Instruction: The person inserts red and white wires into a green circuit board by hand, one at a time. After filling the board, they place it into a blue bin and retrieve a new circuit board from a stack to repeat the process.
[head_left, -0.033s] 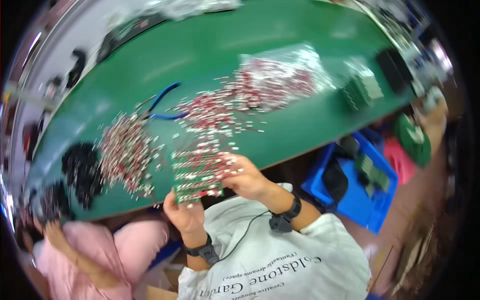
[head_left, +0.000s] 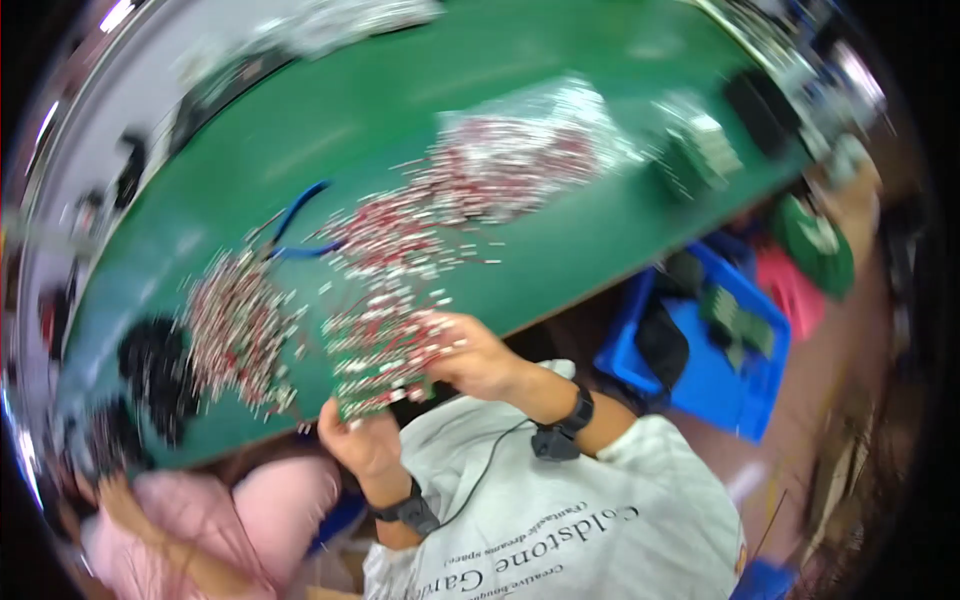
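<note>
A green circuit board (head_left: 345, 385) is held at the table's near edge, covered with rows of short red wires with white connectors. My left hand (head_left: 362, 440) grips its lower edge, thumb on top. At the board's right side my right hand (head_left: 478, 355) is closed among the red wires; blur hides whether it pinches the board or a wire. Just beyond lies a loose pile of red wires with white connectors (head_left: 385, 235), running up to a clear plastic bag (head_left: 540, 140) full of the same wires. Another wire heap (head_left: 240, 325) sits left of the board.
Blue-handled pliers (head_left: 300, 215) lie beyond the left heap. Black cables (head_left: 160, 370) are farther left, near a co-worker in pink (head_left: 200, 520). Stacked green boards (head_left: 695, 160) and a black object (head_left: 762, 110) stand at right. Below the edge is a blue crate (head_left: 715, 385).
The view has shifted slightly, so the table and its piles appear farther left. Both hands keep their places at the circuit board.
</note>
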